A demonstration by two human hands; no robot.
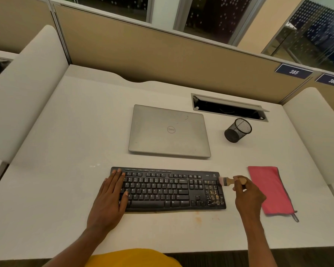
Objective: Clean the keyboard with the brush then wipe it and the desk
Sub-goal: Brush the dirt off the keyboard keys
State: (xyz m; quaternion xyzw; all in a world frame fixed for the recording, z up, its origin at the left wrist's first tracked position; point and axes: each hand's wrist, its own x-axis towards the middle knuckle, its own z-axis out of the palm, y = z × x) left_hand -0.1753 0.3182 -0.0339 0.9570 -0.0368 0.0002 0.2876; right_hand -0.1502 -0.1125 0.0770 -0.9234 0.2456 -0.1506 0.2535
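The black keyboard [168, 188] lies near the front edge of the white desk [66, 189], and the left hand [112, 197] rests flat on its left end with fingers straight and slightly spread — likely to keep it from sliding under the strokes. The right hand [248, 193] pinches the handle of the small brush [232, 180], bristles at the keyboard's right edge beside the crumb-strewn number pad, so brushing seems to be starting there. The pink cloth [268, 189] lies just right of that hand — handy for wiping.

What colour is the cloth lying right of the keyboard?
A pinkish-red folded cloth, clearest in the head view.
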